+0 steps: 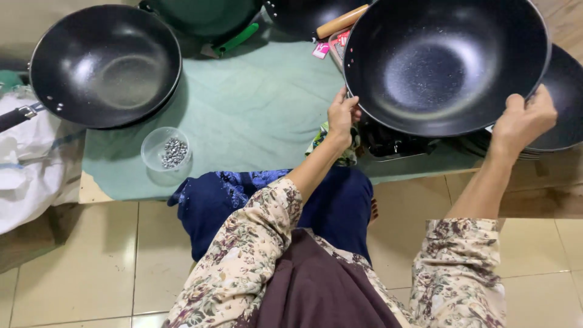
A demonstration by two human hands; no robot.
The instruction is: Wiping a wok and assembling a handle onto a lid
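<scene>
Toward the upper right of the frame, a large black wok point(446, 64) is held tilted over a green cloth point(255, 115) on the tiled floor point(79, 267); its round, deep bowl is dark with a fine speckled sheen. The left hand point(343, 115) pinches its lower left rim, and the right hand point(523, 120) curls over its right rim. At least three more dark pans show: one point(106, 64) at upper left, one point(303, 15) at top centre, and one point(565, 103) behind the held wok. One small clear plastic cup point(165, 149) left of centre holds shiny metal bits.
</scene>
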